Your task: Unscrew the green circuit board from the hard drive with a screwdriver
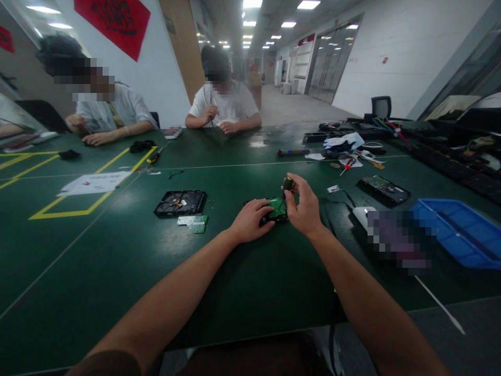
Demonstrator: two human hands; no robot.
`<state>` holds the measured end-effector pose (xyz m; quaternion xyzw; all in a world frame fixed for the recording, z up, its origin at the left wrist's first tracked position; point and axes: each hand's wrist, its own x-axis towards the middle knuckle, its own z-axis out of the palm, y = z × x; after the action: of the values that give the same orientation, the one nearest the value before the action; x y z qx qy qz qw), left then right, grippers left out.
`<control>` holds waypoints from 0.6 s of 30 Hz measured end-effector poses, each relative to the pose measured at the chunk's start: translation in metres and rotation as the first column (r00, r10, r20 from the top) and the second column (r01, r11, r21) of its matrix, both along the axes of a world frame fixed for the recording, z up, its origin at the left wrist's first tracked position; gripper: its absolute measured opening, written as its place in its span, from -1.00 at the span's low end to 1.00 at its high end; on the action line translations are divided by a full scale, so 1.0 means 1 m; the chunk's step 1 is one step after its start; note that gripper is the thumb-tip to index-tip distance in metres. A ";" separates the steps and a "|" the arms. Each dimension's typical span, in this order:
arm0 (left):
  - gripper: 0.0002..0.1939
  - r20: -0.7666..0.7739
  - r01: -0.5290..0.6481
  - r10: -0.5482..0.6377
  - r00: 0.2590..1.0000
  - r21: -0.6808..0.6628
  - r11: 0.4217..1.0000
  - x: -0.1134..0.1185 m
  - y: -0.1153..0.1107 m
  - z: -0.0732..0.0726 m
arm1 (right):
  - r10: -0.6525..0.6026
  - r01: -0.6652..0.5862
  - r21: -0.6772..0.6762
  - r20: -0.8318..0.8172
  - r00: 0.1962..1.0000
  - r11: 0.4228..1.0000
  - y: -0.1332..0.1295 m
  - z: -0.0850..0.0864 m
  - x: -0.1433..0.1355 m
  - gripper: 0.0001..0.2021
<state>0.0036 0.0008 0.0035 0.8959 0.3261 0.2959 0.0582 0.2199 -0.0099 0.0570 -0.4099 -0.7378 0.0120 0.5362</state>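
In the middle of the green table lies a hard drive [278, 209], its green circuit board facing up. My left hand [252, 220] grips it from the left, fingers across the top and thumb at the near edge, hiding part of it. A screwdriver [288, 184] with a black and yellow handle stands upright in my right hand [302, 206], its shaft pointing down at the board's right side. To the left sits another hard drive [180, 202] with its black side showing. A loose circuit board [193, 223] rests just in front of that drive, with tiny screws nearby.
A third drive [384, 189] and a blue tray [465, 230] are on the right, beside a partly blurred device [364, 216] with a cable. Tools and a glove [344, 141] lie farther back. Two people [223, 104] sit across the table. A paper sheet [94, 183] lies left.
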 end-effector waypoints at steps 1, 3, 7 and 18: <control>-0.56 0.000 0.002 -0.002 1.000 0.000 1.000 0.000 0.000 0.000 | -0.019 0.019 0.013 0.005 1.000 1.000 0.000 0.000 0.000 -0.54; -0.56 0.001 0.004 -0.004 1.000 -0.004 1.000 0.000 0.000 0.000 | -0.043 0.043 0.033 0.013 0.999 0.999 0.000 0.002 0.001 -0.55; -0.55 0.003 0.004 -0.004 1.000 -0.003 1.000 0.000 0.001 -0.001 | -0.060 0.059 0.053 0.010 0.998 0.997 -0.002 0.005 0.000 -0.55; -0.53 -0.005 -0.001 0.001 1.000 -0.010 1.000 0.000 0.000 0.000 | -0.043 0.042 0.038 0.013 0.999 0.998 -0.002 0.007 0.000 -0.58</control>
<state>0.0036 0.0008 0.0037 0.8962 0.3282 0.2921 0.0615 0.2203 -0.0124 0.0639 -0.4153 -0.7326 -0.0161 0.5390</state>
